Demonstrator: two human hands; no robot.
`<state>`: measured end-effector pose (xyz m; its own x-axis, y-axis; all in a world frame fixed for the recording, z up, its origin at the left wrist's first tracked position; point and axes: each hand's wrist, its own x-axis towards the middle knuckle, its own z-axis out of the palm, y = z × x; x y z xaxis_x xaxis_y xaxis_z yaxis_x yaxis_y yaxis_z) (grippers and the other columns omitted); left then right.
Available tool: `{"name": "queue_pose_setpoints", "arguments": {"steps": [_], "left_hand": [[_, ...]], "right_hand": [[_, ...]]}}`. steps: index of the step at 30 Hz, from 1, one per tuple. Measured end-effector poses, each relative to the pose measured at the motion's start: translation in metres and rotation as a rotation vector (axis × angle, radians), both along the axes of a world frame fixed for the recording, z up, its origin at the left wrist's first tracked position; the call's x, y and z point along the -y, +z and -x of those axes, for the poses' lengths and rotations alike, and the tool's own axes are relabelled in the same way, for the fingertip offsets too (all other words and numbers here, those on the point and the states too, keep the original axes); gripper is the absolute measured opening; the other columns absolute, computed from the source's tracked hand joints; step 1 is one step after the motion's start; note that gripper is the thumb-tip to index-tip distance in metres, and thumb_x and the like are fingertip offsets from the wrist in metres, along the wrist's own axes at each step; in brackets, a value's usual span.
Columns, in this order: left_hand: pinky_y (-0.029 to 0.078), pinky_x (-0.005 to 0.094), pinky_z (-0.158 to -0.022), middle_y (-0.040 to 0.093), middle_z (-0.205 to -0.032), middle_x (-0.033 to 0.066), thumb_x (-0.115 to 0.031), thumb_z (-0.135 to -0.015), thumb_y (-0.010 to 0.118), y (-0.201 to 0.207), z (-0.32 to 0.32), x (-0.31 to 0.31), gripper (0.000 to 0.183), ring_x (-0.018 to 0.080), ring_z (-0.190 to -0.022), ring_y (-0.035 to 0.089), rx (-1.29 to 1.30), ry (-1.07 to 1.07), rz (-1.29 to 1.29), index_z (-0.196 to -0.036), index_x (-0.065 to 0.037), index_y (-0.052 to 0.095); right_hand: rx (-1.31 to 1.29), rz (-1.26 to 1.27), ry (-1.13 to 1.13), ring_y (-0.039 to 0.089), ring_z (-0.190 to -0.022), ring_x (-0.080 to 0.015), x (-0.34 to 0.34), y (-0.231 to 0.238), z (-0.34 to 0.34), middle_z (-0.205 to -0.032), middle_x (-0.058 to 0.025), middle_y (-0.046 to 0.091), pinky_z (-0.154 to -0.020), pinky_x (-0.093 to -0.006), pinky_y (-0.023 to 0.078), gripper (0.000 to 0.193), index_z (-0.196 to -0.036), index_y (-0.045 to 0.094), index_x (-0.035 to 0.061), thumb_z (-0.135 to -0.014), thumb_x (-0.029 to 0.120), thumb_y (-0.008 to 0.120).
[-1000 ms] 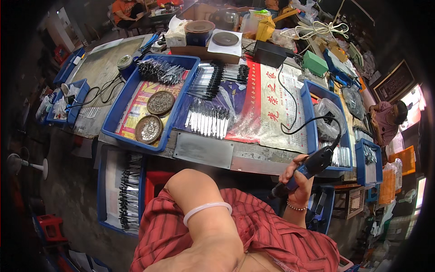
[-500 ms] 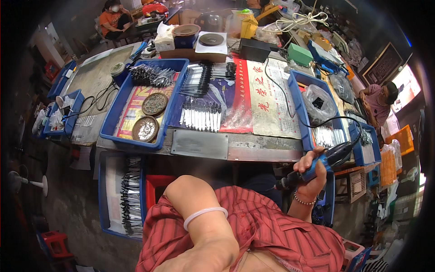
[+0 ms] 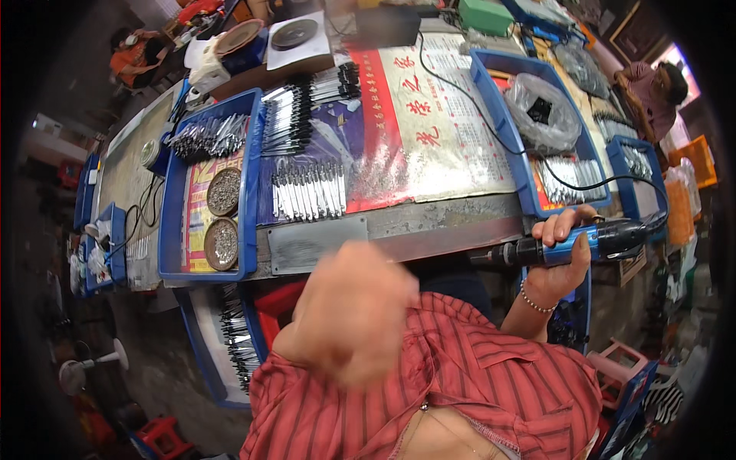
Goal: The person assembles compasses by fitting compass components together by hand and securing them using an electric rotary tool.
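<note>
My right hand point(image 3: 563, 249) is wrapped round a blue and black electric screwdriver point(image 3: 586, 244), held level past the table's front edge with its tip toward the left. A black cord runs from the tool's rear end. My left hand point(image 3: 353, 310), smeared by motion, hovers before my chest near a grey metal plate point(image 3: 318, 244) at the table edge; its fingers cannot be made out. Beyond the plate lies a row of slim silver parts point(image 3: 309, 190), with black-ended metal parts point(image 3: 287, 115) stacked behind it.
At left, a blue tray point(image 3: 247, 192) holds more metal parts and two round dishes point(image 3: 222, 244) of tiny pieces. Another blue tray point(image 3: 524, 184) at right holds a plastic bag and silver parts. The screwdriver's cord point(image 3: 491, 126) crosses the table. A person point(image 3: 652, 92) sits at far right.
My left hand has come down from near my face to in front of my chest. The screwdriver has swung nearer to level. The whole view has shifted and tilted.
</note>
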<state>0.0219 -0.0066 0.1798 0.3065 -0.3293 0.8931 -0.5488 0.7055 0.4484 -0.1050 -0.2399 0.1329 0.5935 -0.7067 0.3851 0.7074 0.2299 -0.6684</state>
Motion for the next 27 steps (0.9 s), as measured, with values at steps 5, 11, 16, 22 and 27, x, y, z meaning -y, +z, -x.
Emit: {"name": "queue_pose_setpoints", "arguments": {"steps": [5,11,16,22,27], "left_hand": [[0.044,0.0305,-0.064,0.056,-0.088,0.0098,0.003,-0.080,0.055,-0.099,-0.048,0.038,0.019,0.0182,-0.067,0.053,-0.337,0.427,-0.842,-0.098,0.001,0.060],[0.044,0.0332,-0.062,0.056,-0.087,0.0147,-0.003,-0.079,0.059,-0.155,-0.080,0.065,0.025,0.0245,-0.070,0.056,-0.099,0.633,-1.044,-0.104,-0.002,0.060],[0.047,0.0350,-0.064,0.058,-0.087,0.0143,0.000,-0.077,0.057,-0.111,-0.060,0.092,0.027,0.0281,-0.075,0.058,-0.137,0.351,-0.885,-0.104,-0.002,0.060],[0.046,0.0339,-0.050,0.053,-0.073,0.0081,-0.011,-0.070,0.059,0.004,-0.010,0.122,0.016,0.0203,-0.067,0.058,0.188,-0.032,-0.373,-0.086,-0.007,0.059],[0.043,0.0316,-0.045,0.052,-0.072,0.0057,-0.013,-0.071,0.058,0.023,-0.019,0.107,0.012,0.0175,-0.061,0.056,0.217,-0.152,-0.492,-0.081,-0.007,0.057]], "right_hand": [[-0.073,0.010,-0.010,0.049,-0.067,-0.0150,0.009,-0.010,-0.018,-0.077,-0.0049,0.049,-0.067,-0.0327,0.043,0.041,-0.120,0.042,0.0051,-0.085,0.021,0.057],[-0.110,0.027,0.026,0.049,-0.066,-0.0147,0.012,-0.024,-0.032,-0.076,-0.0052,0.049,-0.066,-0.0323,0.044,0.041,-0.119,0.043,0.0030,-0.084,0.020,0.059],[-0.148,0.055,0.027,0.052,-0.064,-0.0167,0.021,-0.031,-0.032,-0.075,-0.0068,0.051,-0.065,-0.0335,0.046,0.043,-0.118,0.042,0.0028,-0.081,0.017,0.059],[-0.221,0.076,0.051,0.050,-0.065,-0.0173,0.029,-0.031,-0.034,-0.076,-0.0064,0.050,-0.066,-0.0345,0.043,0.047,-0.122,0.042,0.0054,-0.081,0.020,0.061],[-0.152,0.050,0.082,0.049,-0.064,-0.0177,0.026,-0.032,-0.032,-0.076,-0.0064,0.049,-0.066,-0.0356,0.042,0.049,-0.122,0.043,0.0077,-0.080,0.023,0.062]]}}
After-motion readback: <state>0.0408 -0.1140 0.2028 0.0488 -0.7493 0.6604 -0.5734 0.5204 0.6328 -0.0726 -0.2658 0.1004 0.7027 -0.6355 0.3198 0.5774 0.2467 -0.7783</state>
